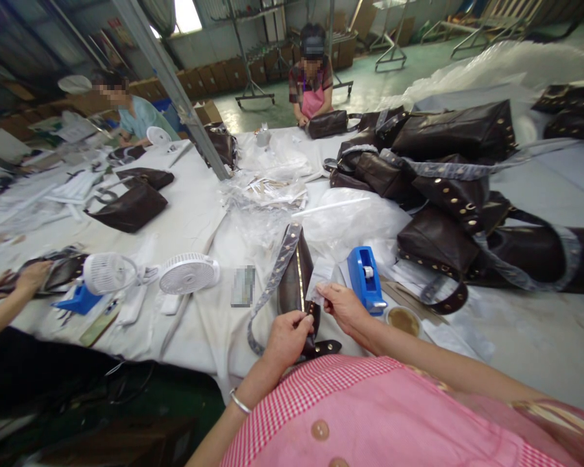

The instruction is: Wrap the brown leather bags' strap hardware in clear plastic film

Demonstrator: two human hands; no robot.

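A dark brown handbag [292, 280] lies on the cloth-covered table right in front of me, its strap [276, 275] wrapped in clear plastic and looping to the left. My left hand [290, 337] is closed on the near end of the bag, by its zipper and studs. Between the fingertips of my right hand [343, 305] is a small piece of thin whitish sheet [320, 277], pinched just above the bag's right side. A blue tape dispenser [365, 279] stands close beyond my right hand.
Several brown handbags [438, 240] are heaped on the right. A round tub [403, 320] sits near my right forearm. White fans [189, 272] stand to the left, near a co-worker's hands [33, 277]. Clear plastic bags [350, 217] lie ahead, and a metal post [175, 91] rises beyond.
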